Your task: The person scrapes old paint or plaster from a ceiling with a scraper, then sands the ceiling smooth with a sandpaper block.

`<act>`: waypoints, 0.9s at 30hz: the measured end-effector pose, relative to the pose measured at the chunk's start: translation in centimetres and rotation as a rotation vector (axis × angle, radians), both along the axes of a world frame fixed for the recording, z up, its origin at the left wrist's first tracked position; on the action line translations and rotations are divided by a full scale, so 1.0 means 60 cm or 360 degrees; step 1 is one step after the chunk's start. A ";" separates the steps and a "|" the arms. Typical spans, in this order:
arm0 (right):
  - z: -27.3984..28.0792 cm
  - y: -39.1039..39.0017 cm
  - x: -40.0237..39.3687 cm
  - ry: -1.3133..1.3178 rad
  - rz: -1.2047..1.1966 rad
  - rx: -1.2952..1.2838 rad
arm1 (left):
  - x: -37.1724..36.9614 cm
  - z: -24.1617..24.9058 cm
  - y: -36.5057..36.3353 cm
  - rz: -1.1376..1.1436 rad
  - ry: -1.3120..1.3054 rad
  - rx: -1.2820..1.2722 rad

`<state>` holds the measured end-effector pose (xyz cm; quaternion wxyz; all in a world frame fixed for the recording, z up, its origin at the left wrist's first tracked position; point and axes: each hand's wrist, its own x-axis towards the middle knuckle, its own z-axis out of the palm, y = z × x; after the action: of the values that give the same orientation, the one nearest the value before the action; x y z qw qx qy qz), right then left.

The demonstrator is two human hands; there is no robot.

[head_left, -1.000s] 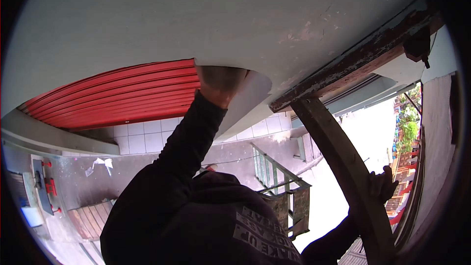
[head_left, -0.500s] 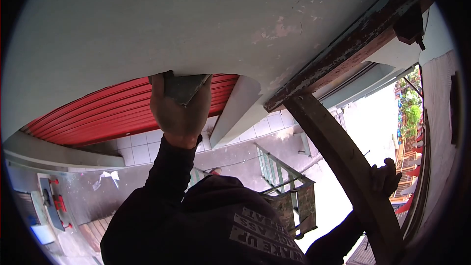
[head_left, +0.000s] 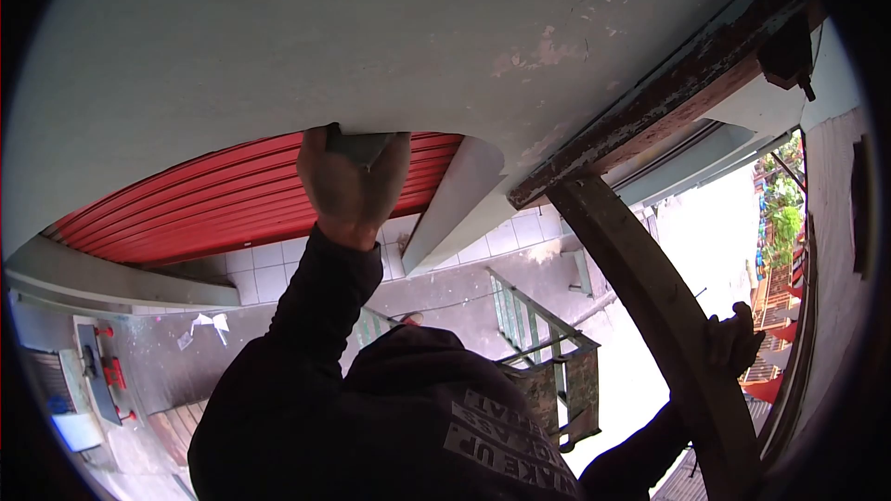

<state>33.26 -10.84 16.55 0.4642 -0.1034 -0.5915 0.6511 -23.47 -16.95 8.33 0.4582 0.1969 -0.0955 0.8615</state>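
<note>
My left hand [head_left: 353,187] reaches up to the edge of a pale painted surface [head_left: 278,46]. Its fingers are closed on a dark grey flat sheet [head_left: 364,147] that looks like folded sandpaper, pressed at the surface; the fingertips are partly hidden there. On the right, my right hand [head_left: 735,338] is closed around a dark brown post [head_left: 640,288], its fingers showing along the far side. That post meets a worn brown beam [head_left: 659,102] with flaking paint.
Below stands a green ladder [head_left: 538,325] on the grey floor. A red ribbed shutter [head_left: 232,190] lies behind my left hand, beside a pale pillar [head_left: 457,204]. A dark fitting [head_left: 787,54] hangs from the beam. Peeled patches [head_left: 548,46] mark the pale surface.
My left hand and the grey sheet have shifted slightly right and up in the view, and the sheet shows less of its face. My right hand stays on the post.
</note>
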 end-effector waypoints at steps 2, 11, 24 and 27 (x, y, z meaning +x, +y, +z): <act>0.002 0.015 0.008 -0.0057 0.0134 0.0054 | -0.061 -0.062 0.055 -0.0368 -0.0070 0.0334; 0.001 0.018 0.022 -0.0104 0.0125 0.0015 | 0.073 0.015 0.033 -0.0011 -0.0197 -0.0242; -0.042 0.036 0.137 -0.0213 -0.0222 -0.0182 | 0.110 -0.143 0.217 -0.0119 -0.0107 -0.0547; 0.005 0.014 0.013 -0.0035 0.0158 -0.0053 | 0.050 -0.026 0.128 -0.0360 -0.0267 -0.0140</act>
<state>34.05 -9.98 16.82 0.4230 -0.0888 -0.5901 0.6818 -20.48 -9.30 6.77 0.5511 0.0919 -0.1171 0.8210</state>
